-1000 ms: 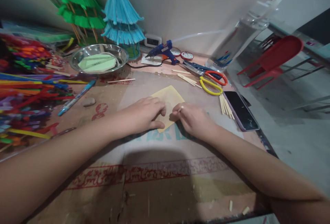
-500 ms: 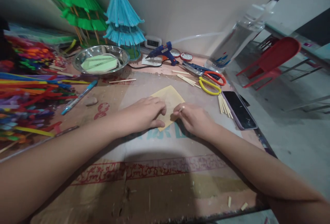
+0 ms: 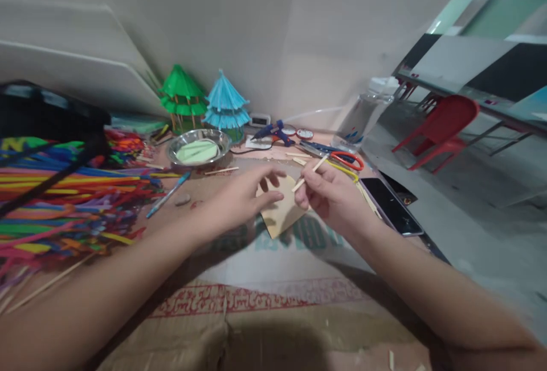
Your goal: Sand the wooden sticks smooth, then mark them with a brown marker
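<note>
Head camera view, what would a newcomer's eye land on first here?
The two hands at the centre: the left hand holds a yellow paper while the right hand grips a thin wooden stick. Next, the bright heap of coloured strips at far left, then the green paper tree and blue paper tree by the wall.

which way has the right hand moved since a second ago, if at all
Yes. The right hand has lifted off the yellow paper and shifted toward the scissors, now pinching a thin stick.
</note>
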A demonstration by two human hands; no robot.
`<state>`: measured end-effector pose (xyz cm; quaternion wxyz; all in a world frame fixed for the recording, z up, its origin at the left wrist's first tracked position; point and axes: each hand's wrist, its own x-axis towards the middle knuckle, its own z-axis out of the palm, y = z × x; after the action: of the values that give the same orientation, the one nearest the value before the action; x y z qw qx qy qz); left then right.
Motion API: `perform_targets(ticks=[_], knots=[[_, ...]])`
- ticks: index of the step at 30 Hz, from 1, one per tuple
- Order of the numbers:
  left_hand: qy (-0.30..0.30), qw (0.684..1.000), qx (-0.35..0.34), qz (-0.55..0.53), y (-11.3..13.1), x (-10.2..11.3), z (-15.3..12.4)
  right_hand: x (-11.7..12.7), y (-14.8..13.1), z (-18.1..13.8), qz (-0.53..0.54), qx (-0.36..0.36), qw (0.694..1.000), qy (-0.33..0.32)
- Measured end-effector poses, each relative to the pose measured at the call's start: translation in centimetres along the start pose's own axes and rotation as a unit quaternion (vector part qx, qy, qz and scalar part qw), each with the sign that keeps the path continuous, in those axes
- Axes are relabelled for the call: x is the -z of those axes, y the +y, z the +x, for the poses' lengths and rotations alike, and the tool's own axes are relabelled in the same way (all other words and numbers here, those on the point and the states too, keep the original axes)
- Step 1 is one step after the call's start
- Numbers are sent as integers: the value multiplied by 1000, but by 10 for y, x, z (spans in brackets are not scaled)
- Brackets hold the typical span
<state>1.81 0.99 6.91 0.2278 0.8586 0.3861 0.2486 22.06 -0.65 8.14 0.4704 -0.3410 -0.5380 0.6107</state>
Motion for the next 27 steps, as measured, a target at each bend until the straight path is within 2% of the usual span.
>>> perform_targets(ticks=[1, 3, 5, 7, 11, 15, 19, 27], knots=[[81, 995, -30, -46, 9, 10, -3, -10, -7, -1, 54, -6, 998, -9], [174, 973, -127, -87, 26, 25, -11, -29, -16, -3, 133, -16, 991, -19], [227, 953, -178, -97, 36, 33, -18, -45, -18, -6, 179, -19, 983, -20], [252, 943, -193, -99, 42, 36, -23, -55, -15, -9, 204, -16, 979, -19], [273, 940, -155, -132, 48, 40, -28, -55, -5, -11, 189, 2, 982, -28], [258, 953, -91, -132, 56, 42, -33, -47, 1, -14, 81, 45, 993, -77], [237, 958, -85, -135, 59, 40, -35, -48, -2, -19, -5, 34, 992, -118], [220, 959, -77, -163, 57, 36, -35, -55, -4, -22, 40, 1, 992, -116]])
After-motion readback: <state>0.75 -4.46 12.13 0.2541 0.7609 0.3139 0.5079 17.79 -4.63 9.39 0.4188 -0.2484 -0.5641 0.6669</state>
